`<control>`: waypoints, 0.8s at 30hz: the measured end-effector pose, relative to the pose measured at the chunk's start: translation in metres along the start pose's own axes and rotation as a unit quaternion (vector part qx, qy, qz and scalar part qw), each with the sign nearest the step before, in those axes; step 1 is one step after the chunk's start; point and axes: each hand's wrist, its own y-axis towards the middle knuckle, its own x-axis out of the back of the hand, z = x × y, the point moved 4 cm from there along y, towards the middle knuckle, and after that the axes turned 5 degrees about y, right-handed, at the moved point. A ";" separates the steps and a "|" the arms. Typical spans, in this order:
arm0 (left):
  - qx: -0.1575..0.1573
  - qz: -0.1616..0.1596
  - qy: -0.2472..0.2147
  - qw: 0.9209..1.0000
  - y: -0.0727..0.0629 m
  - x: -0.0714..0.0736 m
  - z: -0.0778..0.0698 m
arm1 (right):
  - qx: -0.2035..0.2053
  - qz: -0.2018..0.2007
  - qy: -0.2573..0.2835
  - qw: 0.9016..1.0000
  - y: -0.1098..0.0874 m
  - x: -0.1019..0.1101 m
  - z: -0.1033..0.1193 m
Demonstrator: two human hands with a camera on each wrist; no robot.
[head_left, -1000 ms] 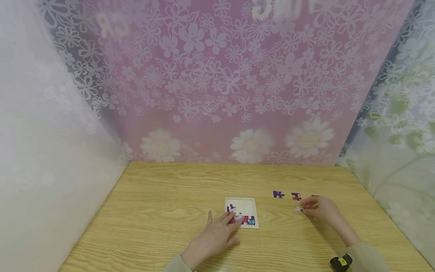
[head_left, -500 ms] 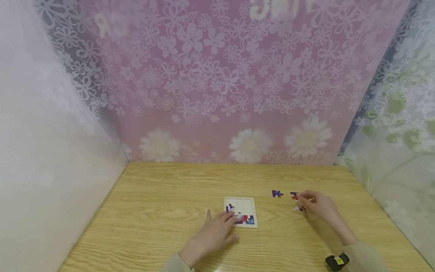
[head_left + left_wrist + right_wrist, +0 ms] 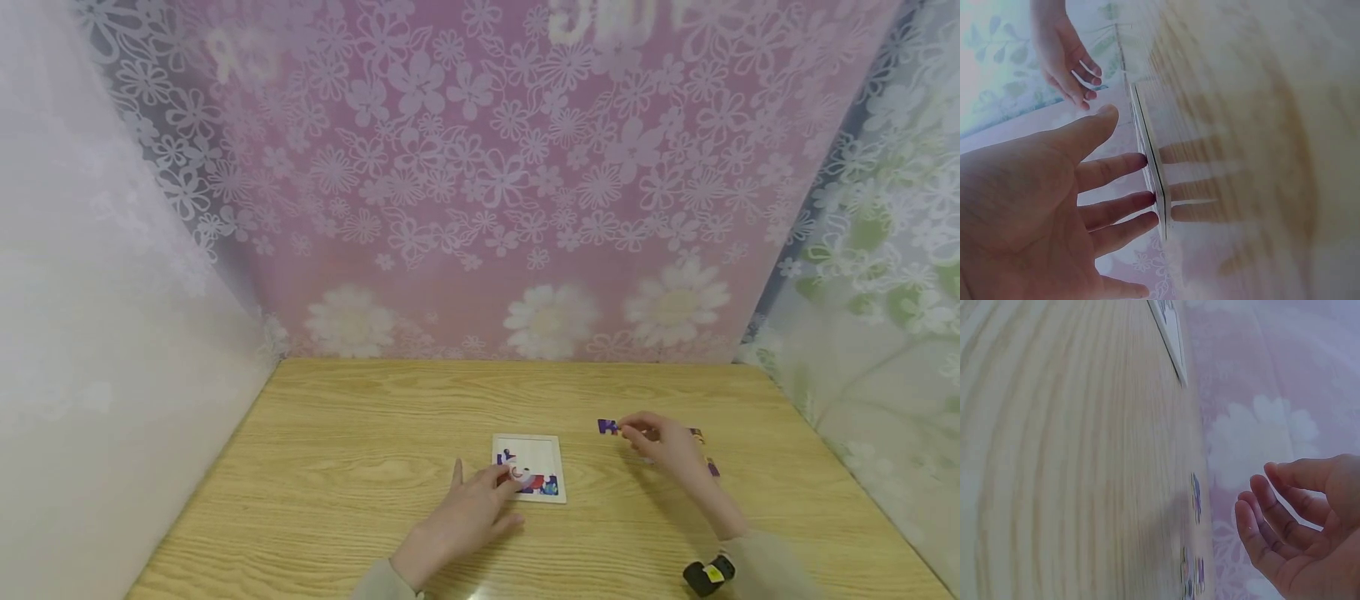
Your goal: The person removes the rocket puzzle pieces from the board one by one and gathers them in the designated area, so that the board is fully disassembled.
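Observation:
My left hand [image 3: 468,508] lies at the puzzle board [image 3: 551,450], a white-rimmed square partly filled with colourful pieces at its left and bottom. In the left wrist view its straight fingers touch the top of the board [image 3: 1150,162]. My right hand [image 3: 667,450] hovers over the table, fingertips close to a purple puzzle piece [image 3: 606,427]. The right wrist view shows these fingers [image 3: 1279,515] loosely bent with nothing between them, apart from the piece [image 3: 1195,497] below. Other loose pieces are partly hidden under the right hand in the head view.
Loose puzzle pieces show beyond the right wrist, one orange and purple [image 3: 697,435], another purple [image 3: 713,467]. The wooden table [image 3: 360,433] meets a pink flowered backdrop [image 3: 465,208] at the back. Pale walls stand at both sides.
My right hand has moved left across the loose pieces to near the purple one, uncovering pieces at the far right. The left hand has stayed on the board.

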 end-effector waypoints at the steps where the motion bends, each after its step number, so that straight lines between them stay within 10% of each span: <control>1: 0.002 0.001 -0.001 1.000 -0.001 0.000 0.000 | 0.002 0.001 0.002 1.000 0.002 -0.004 0.001; 24: -0.049 0.037 0.063 0.996 -0.009 -0.002 -0.010 | 0.036 0.082 0.027 0.996 0.036 -0.093 0.053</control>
